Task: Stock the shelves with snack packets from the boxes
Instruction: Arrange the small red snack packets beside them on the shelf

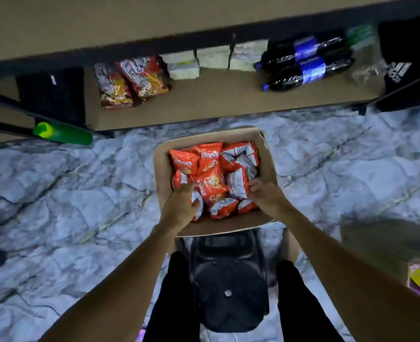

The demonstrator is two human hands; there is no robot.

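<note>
My left fingers [191, 191] curl round the near edge of the orange packets [210, 186]; my right fingers [254, 187] curl in from the opposite side, presumably to gather several in one lift. Packets lie heaped in the open box [163, 174], set on the floor [80, 193] facing the shelf [216, 104], likely for a short reach.
</note>
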